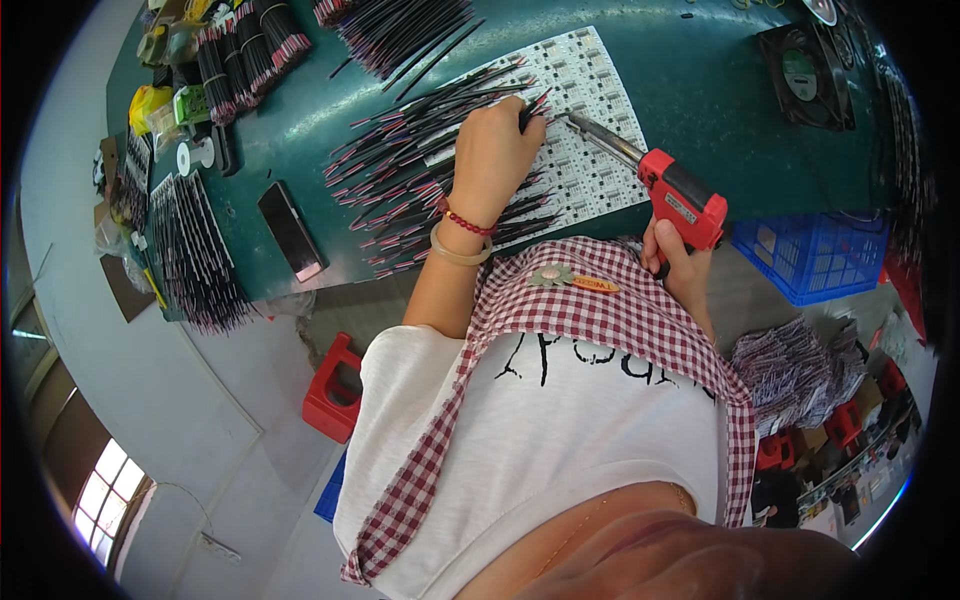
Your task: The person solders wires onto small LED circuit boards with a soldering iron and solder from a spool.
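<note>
Soldering gun (685,195) sits at 3 to 4 o'clock from left hand (500,150), right hand (680,265) wrapped round its handle. Left fingers (537,130) pinched closed on a black wire (525,118), over the white circuit sheet (600,80) at 2 o'clock. Tip (570,117) just beside; contact unclear. Likely step: soldering wire to sheet. Next move probably needs a steady wire and tip on joint. Writing: gun label (681,208) too small; lettering on orange apron tag (597,284); dark shirt lettering (545,360), partly covered.
</note>
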Demonstrator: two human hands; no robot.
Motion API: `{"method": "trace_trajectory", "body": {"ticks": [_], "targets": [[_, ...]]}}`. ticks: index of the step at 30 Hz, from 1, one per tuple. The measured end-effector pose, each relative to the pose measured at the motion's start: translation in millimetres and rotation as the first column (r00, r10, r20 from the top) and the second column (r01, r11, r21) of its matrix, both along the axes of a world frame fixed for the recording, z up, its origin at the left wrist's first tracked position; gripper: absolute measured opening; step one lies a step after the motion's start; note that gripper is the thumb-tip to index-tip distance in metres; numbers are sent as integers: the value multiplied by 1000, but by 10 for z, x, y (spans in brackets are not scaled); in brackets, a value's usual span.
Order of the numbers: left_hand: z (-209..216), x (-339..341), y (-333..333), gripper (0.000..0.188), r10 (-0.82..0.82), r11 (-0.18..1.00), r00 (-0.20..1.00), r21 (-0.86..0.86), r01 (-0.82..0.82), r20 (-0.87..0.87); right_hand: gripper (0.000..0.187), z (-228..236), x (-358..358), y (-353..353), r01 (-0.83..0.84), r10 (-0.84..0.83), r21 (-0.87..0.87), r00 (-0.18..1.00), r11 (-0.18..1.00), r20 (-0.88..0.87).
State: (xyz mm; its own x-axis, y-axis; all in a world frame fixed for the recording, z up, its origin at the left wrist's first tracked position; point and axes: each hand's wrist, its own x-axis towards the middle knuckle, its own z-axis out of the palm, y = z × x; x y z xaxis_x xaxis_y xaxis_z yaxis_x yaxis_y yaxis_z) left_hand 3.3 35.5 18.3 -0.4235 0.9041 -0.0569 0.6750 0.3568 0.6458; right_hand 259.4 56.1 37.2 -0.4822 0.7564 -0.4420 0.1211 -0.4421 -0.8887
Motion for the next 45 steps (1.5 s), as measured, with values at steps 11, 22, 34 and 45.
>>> {"method": "trace_trajectory", "body": {"ticks": [11,22,34,45], "targets": [[-19,-14,-1,26,-11,1000,1000,16,12,-21,32,125,-41,19,113,-114,-17,985,993,-131],[100,-19,16,19,-71,996,989,-65,63,-132,30,78,2,-24,70,-72,-32,995,997,-67],[81,-19,10,24,-40,997,997,-61,36,-73,15,14,-8,-99,54,-55,3,997,999,56],[82,-21,14,23,-45,996,995,-82,38,-90,30,-112,69,-168,150,-148,-3,974,989,-172]]}}
